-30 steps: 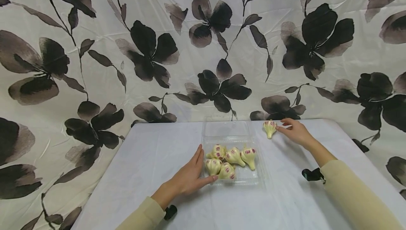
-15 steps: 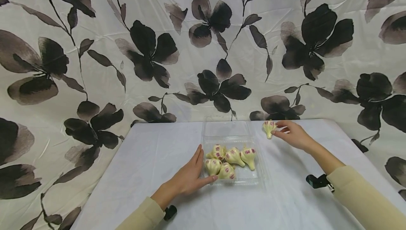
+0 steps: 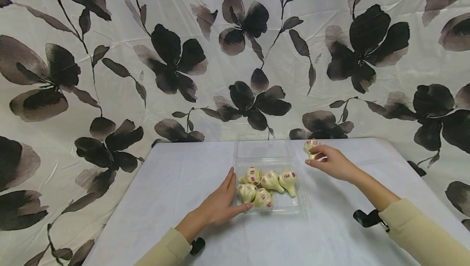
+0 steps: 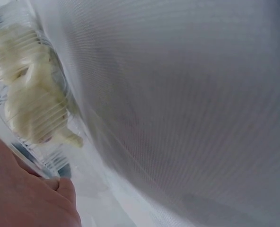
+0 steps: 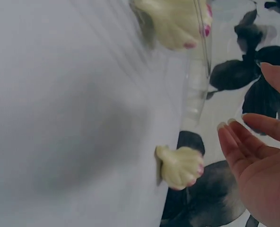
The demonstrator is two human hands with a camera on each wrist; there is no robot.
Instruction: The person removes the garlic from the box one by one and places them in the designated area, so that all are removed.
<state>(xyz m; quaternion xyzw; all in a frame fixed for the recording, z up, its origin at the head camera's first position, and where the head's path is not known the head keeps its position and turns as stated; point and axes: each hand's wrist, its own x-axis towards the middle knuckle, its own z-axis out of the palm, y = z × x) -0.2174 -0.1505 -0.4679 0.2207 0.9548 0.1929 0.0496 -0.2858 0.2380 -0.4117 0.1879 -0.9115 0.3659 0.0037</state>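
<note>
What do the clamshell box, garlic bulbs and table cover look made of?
Clamshell box: likely thin clear plastic, glossy; see-through ribbed walls, bright highlights.

Garlic bulbs: smooth, cream with purple-pink patches; real or moulded imitation, can't tell.

Table cover: probably white woven fabric, matte; fine thread-like texture in the left wrist view.

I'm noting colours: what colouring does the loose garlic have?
Loose garlic: cream, pinkish marks; best in right wrist view.
</note>
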